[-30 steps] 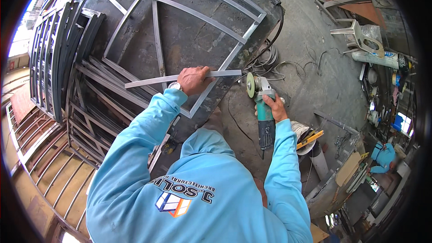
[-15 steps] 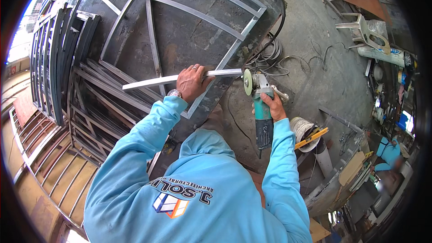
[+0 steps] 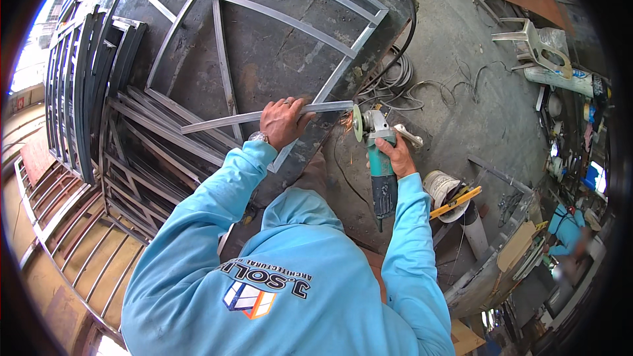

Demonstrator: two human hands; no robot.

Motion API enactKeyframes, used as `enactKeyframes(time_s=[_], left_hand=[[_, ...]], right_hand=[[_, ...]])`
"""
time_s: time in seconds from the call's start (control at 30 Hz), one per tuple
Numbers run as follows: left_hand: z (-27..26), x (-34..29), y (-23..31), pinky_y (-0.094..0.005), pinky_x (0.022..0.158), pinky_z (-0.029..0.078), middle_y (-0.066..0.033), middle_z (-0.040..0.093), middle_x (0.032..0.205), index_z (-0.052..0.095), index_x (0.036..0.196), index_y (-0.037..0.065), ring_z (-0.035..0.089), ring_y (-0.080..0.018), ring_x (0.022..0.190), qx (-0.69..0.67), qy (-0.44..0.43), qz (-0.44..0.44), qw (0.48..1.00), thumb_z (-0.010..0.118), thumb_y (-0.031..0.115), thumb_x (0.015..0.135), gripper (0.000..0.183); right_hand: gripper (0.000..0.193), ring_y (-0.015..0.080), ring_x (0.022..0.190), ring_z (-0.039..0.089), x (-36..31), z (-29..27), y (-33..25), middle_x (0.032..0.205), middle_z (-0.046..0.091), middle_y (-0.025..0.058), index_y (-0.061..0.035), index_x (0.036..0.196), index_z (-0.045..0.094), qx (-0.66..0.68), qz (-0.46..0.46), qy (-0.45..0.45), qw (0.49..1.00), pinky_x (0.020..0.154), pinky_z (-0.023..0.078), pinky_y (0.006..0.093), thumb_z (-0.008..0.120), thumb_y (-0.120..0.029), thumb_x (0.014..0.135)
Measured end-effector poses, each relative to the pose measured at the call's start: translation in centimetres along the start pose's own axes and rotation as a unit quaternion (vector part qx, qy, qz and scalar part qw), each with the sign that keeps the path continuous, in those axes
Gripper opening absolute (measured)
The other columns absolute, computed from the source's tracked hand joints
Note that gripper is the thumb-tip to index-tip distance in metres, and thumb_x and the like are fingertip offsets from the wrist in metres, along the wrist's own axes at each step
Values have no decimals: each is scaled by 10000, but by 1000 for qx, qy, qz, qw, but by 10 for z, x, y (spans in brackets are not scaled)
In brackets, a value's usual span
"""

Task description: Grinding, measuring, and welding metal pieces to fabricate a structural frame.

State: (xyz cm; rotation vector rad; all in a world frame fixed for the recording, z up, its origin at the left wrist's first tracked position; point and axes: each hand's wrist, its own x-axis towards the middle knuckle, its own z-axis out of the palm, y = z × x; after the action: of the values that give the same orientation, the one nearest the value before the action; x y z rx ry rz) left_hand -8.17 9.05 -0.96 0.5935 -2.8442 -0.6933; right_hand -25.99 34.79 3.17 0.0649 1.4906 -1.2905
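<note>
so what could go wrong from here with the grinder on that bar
The metal bar is held by the bare left hand, with no clamp in view on it, so it might twist or jump if the disc catches.

Sparks show where the disc meets the bar's end; they might sting bare skin.

Coiled cable lies on the floor near the grinder in the right hand, and could get snagged.
</note>
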Motion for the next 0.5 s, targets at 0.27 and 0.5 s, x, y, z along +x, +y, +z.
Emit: enactKeyframes(time_s=[0.27, 0.5], left_hand=[[2, 0, 1, -398, 695, 483, -83, 647, 825, 645, 1037, 86, 642, -261, 769, -28, 35, 1, 999, 697, 352, 827, 343], [-1, 1, 6, -415, 736, 474, -98, 666, 851, 618, 979, 69, 655, -296, 802, -36, 34, -37, 998, 755, 327, 783, 352]], right_hand=[[565, 226, 655, 657, -2, 4, -3, 852, 620, 107, -60, 1169, 467, 10, 2, 8, 1000, 540, 572, 372, 794, -315, 785], [546, 234, 655, 661, -11, -2, 0, 848, 624, 123, -59, 1164, 470, 35, -8, -2, 999, 539, 575, 369, 782, -312, 795]])
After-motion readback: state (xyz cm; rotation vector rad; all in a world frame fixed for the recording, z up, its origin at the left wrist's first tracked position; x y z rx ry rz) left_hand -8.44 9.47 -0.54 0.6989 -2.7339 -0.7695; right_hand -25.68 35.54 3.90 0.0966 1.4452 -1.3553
